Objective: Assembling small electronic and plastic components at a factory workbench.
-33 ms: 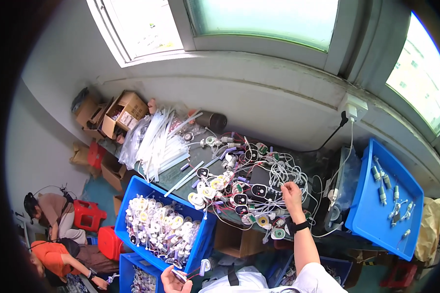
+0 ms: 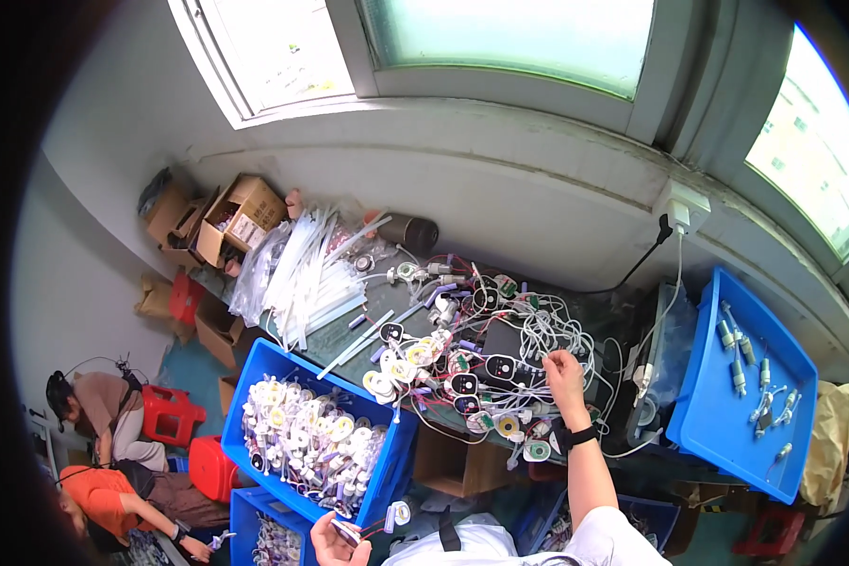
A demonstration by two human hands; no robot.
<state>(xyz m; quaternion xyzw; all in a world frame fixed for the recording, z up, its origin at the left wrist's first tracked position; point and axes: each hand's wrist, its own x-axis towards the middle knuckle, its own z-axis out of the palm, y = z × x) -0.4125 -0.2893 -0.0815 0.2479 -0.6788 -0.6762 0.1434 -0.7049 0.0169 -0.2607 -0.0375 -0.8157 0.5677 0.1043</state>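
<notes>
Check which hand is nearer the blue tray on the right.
Right. The right hand is at the white cables, left of the blue tray; the left hand is farther left, near the picture's lower edge.

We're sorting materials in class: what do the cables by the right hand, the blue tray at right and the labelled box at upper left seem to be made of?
Cables: probably soft plastic outside, smooth and white, since they bend in loose loops; their cores are hidden. Tray: likely plastic, smooth, with one even blue throughout. Box: apparently cardboard, matt brown, with folded flaps.
</notes>
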